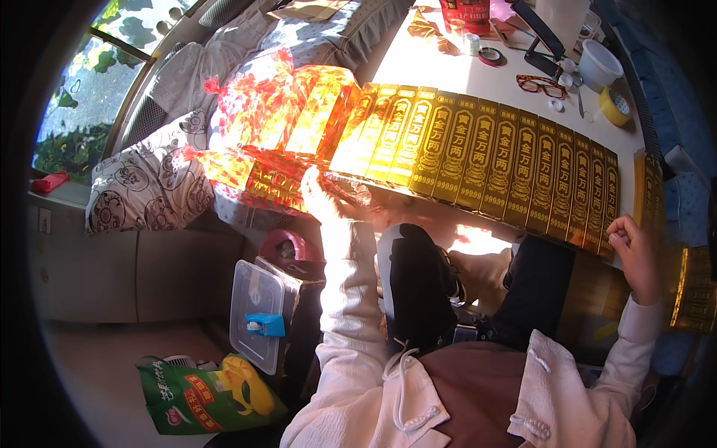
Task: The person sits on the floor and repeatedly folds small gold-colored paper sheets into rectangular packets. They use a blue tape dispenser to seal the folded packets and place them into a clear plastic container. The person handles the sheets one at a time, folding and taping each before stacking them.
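Observation:
A long row of gold paper boxes point(473, 148) printed with characters stands side by side along the table's near edge. My left hand point(322, 196) is at the row's left end, against a transparent red-and-gold film bag point(274, 182); strong sunlight washes out its fingers, so its grip is unclear. Behind it, more gold boxes sit inside a red-patterned film bag point(313, 115) with a gathered, twisted end. My right hand point(634, 246) is by the last box on the right, fingers curled and thumb near the fingertips. Whether it touches that box I cannot tell.
On the white table point(414, 64) are eyeglasses point(540, 87), yellow tape point(615, 106), a white tub point(599, 64) and a phone stand point(540, 42). More gold boxes point(694, 291) stand at the right. A lidded plastic box point(257, 313) and green bag point(207, 395) are at lower left.

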The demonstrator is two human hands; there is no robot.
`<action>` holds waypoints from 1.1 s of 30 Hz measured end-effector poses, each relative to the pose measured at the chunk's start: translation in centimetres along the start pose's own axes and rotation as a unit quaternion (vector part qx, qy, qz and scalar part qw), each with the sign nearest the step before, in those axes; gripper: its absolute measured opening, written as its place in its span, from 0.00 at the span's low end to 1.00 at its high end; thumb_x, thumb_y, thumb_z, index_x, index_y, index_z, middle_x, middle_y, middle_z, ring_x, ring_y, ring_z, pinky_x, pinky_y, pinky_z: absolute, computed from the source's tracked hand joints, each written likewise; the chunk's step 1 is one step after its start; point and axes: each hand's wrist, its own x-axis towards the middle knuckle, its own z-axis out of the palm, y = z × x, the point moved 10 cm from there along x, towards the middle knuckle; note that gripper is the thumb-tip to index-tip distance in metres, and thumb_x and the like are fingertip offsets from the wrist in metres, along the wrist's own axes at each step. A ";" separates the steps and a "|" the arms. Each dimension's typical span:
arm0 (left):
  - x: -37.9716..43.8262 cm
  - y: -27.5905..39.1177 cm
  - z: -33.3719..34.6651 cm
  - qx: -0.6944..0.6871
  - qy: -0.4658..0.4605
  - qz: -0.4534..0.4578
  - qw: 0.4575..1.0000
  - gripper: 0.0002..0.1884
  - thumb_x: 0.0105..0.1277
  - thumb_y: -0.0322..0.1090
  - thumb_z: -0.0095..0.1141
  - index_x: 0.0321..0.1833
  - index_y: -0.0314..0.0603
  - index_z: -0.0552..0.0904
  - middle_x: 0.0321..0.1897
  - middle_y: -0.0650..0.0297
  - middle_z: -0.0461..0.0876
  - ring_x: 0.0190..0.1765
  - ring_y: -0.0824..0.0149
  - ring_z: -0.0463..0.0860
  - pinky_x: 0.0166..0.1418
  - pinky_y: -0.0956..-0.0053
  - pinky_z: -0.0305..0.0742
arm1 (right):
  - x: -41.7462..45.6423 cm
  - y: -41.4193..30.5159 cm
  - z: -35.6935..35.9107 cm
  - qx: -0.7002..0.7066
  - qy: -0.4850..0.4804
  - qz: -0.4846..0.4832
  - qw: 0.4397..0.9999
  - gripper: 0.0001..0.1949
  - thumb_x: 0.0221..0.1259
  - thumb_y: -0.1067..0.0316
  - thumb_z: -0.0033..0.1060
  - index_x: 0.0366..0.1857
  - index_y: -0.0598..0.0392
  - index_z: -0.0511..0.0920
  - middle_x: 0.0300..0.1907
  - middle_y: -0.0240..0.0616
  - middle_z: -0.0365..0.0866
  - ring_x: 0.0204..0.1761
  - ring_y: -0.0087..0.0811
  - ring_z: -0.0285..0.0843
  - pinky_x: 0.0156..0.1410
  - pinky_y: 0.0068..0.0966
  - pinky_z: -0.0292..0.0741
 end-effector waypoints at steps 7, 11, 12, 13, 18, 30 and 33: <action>0.9 -0.8 -0.1 -0.119 -0.038 0.019 0.992 0.07 0.72 0.33 0.59 0.46 0.38 0.82 0.36 0.66 0.79 0.36 0.73 0.73 0.40 0.76 0.70 | -1.2 -1.6 -0.1 -0.028 0.024 -0.007 0.999 0.03 0.69 0.77 0.58 0.39 0.60 0.74 0.29 0.35 0.75 0.32 0.26 0.71 0.43 0.26 0.73; 0.5 1.4 1.1 -0.049 -0.072 0.055 0.995 0.05 0.71 0.29 0.59 0.46 0.38 0.83 0.36 0.66 0.81 0.35 0.74 0.75 0.40 0.79 0.71 | -1.4 -1.8 -0.4 -0.044 0.045 -0.028 0.998 0.03 0.70 0.75 0.58 0.38 0.60 0.74 0.29 0.38 0.76 0.32 0.29 0.74 0.43 0.28 0.74; 0.5 1.8 1.5 -0.018 -0.070 0.039 0.997 0.05 0.71 0.28 0.60 0.46 0.38 0.83 0.36 0.66 0.81 0.35 0.74 0.76 0.40 0.80 0.72 | -1.5 -1.6 -0.5 -0.048 0.048 -0.027 0.997 0.03 0.70 0.75 0.57 0.38 0.60 0.74 0.30 0.39 0.76 0.32 0.30 0.75 0.44 0.29 0.74; 0.5 1.9 1.8 0.012 -0.068 0.023 0.997 0.05 0.71 0.27 0.61 0.46 0.37 0.84 0.36 0.65 0.82 0.35 0.74 0.77 0.41 0.80 0.73 | -1.6 -1.4 -0.6 -0.053 0.051 -0.026 0.997 0.03 0.70 0.75 0.57 0.39 0.60 0.74 0.30 0.40 0.76 0.33 0.32 0.75 0.44 0.29 0.74; 0.5 3.2 2.9 0.076 -0.089 0.055 0.992 0.10 0.65 0.25 0.70 0.48 0.36 0.86 0.41 0.61 0.87 0.43 0.71 0.84 0.51 0.76 0.80 | -1.4 0.2 -1.1 -0.076 0.068 -0.023 0.995 0.03 0.70 0.74 0.57 0.38 0.60 0.73 0.32 0.42 0.76 0.35 0.37 0.75 0.47 0.32 0.74; 1.0 0.9 3.7 0.112 -0.135 0.033 0.984 0.09 0.64 0.25 0.71 0.45 0.34 0.86 0.44 0.58 0.87 0.47 0.68 0.85 0.54 0.74 0.82 | -0.1 1.0 -0.7 -0.063 0.043 -0.002 0.997 0.04 0.69 0.75 0.56 0.39 0.58 0.71 0.31 0.40 0.72 0.34 0.34 0.73 0.46 0.31 0.73; 2.4 -0.6 2.3 0.138 -0.144 0.066 0.978 0.09 0.64 0.27 0.72 0.44 0.35 0.87 0.47 0.57 0.87 0.50 0.65 0.85 0.58 0.69 0.81 | -0.1 1.6 -0.4 -0.033 0.037 0.017 0.999 0.07 0.69 0.76 0.57 0.46 0.56 0.72 0.30 0.37 0.73 0.34 0.30 0.74 0.44 0.29 0.73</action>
